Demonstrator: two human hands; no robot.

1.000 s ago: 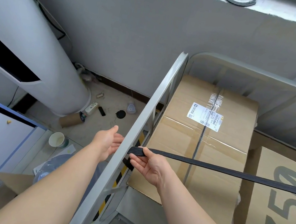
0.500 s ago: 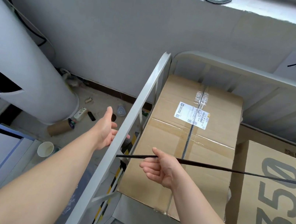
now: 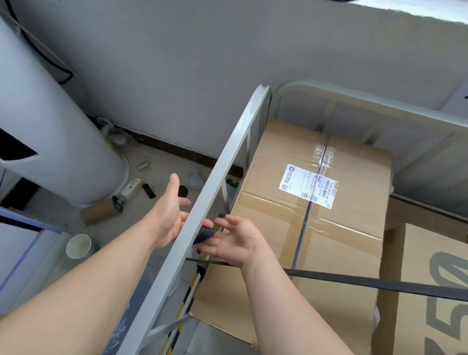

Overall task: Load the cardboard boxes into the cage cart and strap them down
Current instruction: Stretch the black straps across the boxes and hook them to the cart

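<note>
Black flat woven strap runs taut and roughly level from the right edge of view, over two boxes, to the grey metal side rail of the grey cage cart. Its bunched free end sits just inside that rail, btwn the two hands.

Both boxes are in the cart. A plain brown cardboard box w/ white shipping label stands against the rail, and a brown cardboard box printed "350" is beside it on the right.

The right grip, a bare hand inside the cart, is palm up w/ fingers nearly straight. It is not clenched; the strap end rests against its fingertips.

The left grip is outside the rail, thumb raised and fingers spread toward the rail. It looks released, though its fingertips are hidden behind the rail.

Probable step: handing the strap end round the rail. Loading looks done and strapping is partway.

To do it well:
- The left grip should pinch the end firmly before the right grip lets go.
- Keep the webbing flat w/ no twist.
- Hold tension so the long run doesn't sag off the boxes.

Risk: the end slips and drops outside the cart.

Further left, a white cylindrical floor unit and a paper cup stand on the floor.
</note>
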